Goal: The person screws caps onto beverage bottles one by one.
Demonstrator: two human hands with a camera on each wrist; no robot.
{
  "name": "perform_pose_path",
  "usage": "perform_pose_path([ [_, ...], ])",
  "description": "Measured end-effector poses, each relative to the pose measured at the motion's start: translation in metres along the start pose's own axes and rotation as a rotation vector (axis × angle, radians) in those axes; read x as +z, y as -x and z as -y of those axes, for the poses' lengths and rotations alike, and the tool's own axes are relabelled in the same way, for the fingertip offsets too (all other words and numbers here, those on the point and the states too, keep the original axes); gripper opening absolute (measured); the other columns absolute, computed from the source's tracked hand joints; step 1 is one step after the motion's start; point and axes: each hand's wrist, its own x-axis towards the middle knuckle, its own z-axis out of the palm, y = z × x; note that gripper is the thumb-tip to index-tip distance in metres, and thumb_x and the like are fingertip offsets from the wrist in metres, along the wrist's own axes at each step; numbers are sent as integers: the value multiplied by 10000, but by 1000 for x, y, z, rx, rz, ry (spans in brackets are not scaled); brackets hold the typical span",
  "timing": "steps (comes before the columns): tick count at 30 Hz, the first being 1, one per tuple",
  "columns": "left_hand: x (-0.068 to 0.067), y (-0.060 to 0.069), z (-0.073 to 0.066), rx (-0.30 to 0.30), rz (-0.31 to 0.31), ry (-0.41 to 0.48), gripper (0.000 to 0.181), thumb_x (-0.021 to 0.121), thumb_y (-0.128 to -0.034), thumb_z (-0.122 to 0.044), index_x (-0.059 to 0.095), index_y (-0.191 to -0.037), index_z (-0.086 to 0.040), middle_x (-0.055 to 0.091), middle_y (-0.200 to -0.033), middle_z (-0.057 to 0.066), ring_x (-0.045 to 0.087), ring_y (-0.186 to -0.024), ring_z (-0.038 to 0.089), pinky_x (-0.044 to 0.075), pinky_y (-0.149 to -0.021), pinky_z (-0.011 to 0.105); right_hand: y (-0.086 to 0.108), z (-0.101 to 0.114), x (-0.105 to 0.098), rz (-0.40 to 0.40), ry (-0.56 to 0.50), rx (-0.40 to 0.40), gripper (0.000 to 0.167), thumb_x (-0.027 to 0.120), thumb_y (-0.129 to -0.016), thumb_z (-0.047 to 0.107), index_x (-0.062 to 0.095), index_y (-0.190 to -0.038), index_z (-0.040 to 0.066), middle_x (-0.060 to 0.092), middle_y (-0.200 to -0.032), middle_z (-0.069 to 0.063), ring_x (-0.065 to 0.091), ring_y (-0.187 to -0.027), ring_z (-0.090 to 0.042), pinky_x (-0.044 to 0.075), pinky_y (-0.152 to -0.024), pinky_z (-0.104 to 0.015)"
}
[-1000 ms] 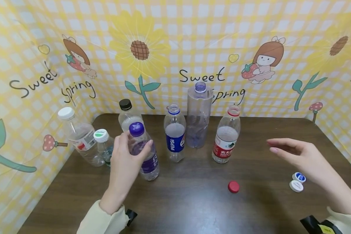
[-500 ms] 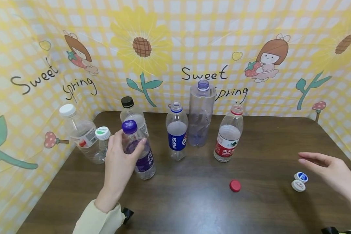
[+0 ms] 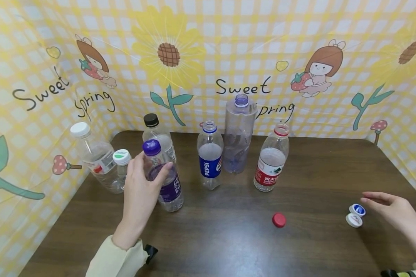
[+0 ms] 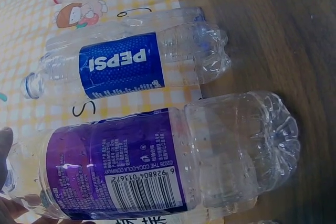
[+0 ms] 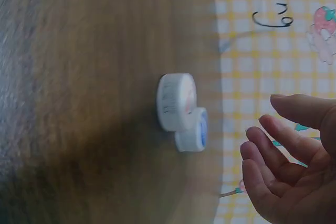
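Observation:
My left hand (image 3: 138, 192) grips the upper part of a clear plastic bottle (image 3: 170, 192) with a purple cap and purple label. In the left wrist view, its barcode label (image 4: 118, 163) and ribbed base show, with fingertips at the neck. At the right, my right hand (image 3: 395, 209) hovers beside two caps, its fingers loosely bent and holding nothing. One cap (image 3: 358, 209) has a blue top; the other white cap (image 3: 354, 220) touches or nearly touches it. The right wrist view shows the white cap (image 5: 176, 102) apart from the fingers (image 5: 262, 145).
An uncapped Pepsi bottle (image 3: 210, 165), a tall clear bottle (image 3: 239, 138) and a red-labelled bottle (image 3: 270, 165) stand mid-table. Capped bottles stand left: black-capped (image 3: 159, 138), white-capped (image 3: 98, 157) and a smaller one with a green-marked lid (image 3: 122, 157). A red cap (image 3: 279, 220) lies in front.
My right hand has moved right and down to beside the two caps. My left hand has shifted slightly left with the purple-capped bottle. The other bottles and caps stay in place.

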Motion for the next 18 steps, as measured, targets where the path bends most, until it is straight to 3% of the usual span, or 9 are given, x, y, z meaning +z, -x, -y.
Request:
perform_pose_path([
  [9,2,2,-1,7,-17,1,747,694,-855,-409,365,-1407,-28,467,-1273,198,480,-1205,347,381,-1055,532,-10,-10,11,40,75,23,602,502,-972,413,502,-1259,-116,409,-1312,-416,348,-1159,-630,348,-878,-652],
  [18,2,3,-3,36,-70,71,874,684,-866,-390,176,-1501,-70,359,-1435,192,372,-1345,330,371,-1098,519,-10,-10,16,87,37,21,602,519,-968,394,493,-1252,-136,509,-1233,-406,386,-1155,-620,389,-854,-601],
])
